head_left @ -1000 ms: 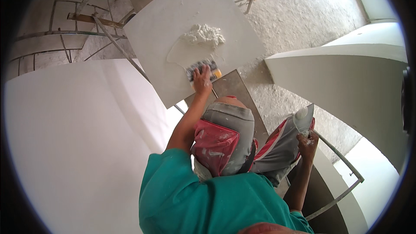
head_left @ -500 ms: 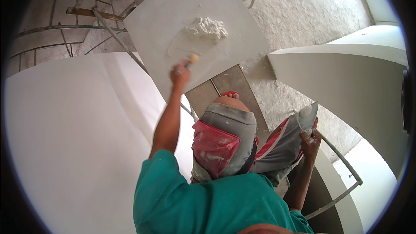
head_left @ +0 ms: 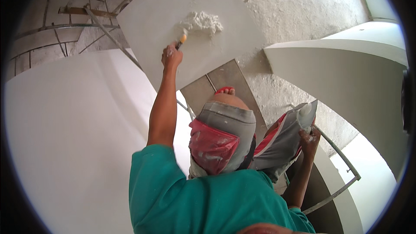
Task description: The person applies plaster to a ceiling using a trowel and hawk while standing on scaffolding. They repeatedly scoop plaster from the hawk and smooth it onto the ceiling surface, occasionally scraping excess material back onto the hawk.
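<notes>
My left hand (head_left: 172,55) is closed round a small putty knife (head_left: 183,39) with a black and orange handle. Its far end meets the near left side of a heap of wet white plaster (head_left: 203,22). The heap lies on a large pale board (head_left: 147,30), with smears and crumbs about it. Off to the right, my right hand (head_left: 309,139) grips a wide metal filling blade (head_left: 310,112) that carries a dollop of plaster. White plaster marks both hands. The small knife's blade is hard to make out.
Metal scaffold bars (head_left: 113,37) run past the board's left side, and another bent bar (head_left: 342,158) stands by my right arm. Brown planks (head_left: 225,80) lie under the board. A white panel (head_left: 78,138) fills the left; a curved white ledge (head_left: 338,67) spans the right.
My left hand has moved away from me and slightly left, bringing the putty knife to the plaster heap. My right hand stays nearly in place with the filling blade.
</notes>
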Demonstrator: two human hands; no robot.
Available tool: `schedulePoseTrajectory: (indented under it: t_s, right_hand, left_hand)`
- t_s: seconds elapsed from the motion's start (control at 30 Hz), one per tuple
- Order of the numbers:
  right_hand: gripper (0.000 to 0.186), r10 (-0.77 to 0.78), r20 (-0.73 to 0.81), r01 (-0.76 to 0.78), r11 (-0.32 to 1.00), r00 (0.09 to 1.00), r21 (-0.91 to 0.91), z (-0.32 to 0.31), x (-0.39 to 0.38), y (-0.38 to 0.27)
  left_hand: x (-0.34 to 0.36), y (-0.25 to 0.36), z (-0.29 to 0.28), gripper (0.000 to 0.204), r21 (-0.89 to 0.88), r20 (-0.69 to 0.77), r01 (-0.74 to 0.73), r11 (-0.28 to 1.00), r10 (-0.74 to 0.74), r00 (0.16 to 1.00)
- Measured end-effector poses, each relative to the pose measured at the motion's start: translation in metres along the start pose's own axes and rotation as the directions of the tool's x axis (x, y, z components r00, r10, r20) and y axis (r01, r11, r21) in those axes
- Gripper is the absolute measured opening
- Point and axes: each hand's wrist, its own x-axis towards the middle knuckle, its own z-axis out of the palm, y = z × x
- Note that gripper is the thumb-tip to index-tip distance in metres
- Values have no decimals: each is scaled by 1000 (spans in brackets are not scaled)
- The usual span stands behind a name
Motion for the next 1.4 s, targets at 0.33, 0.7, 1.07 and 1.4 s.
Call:
schedulePoseTrajectory:
  t_s: [0.33, 0.7, 1.07, 1.4]
  right_hand:
    - [15, -4, 52, 3, 1000, 999, 23, 11, 4, -25]
    - [14, -51, 18, 51, 998, 999, -32, 13, 8, -1]
    - [24, -7, 40, 4, 997, 999, 75, 12, 1, -1]
    - [28, 17, 63, -17, 1000, 998, 0, 15, 12, -4]
  left_hand:
    - [-76, -7, 87, 50, 21, 3, -449, 893, 449, 893]
    - [-87, -15, 59, 36, 51, 49, 13, 999, -16, 999]
    - [-21, 14, 43, 37, 90, 22, 67, 994, -69, 997]
    - [8, -52, 94, 45, 202, -450, -300, 932, 360, 817]
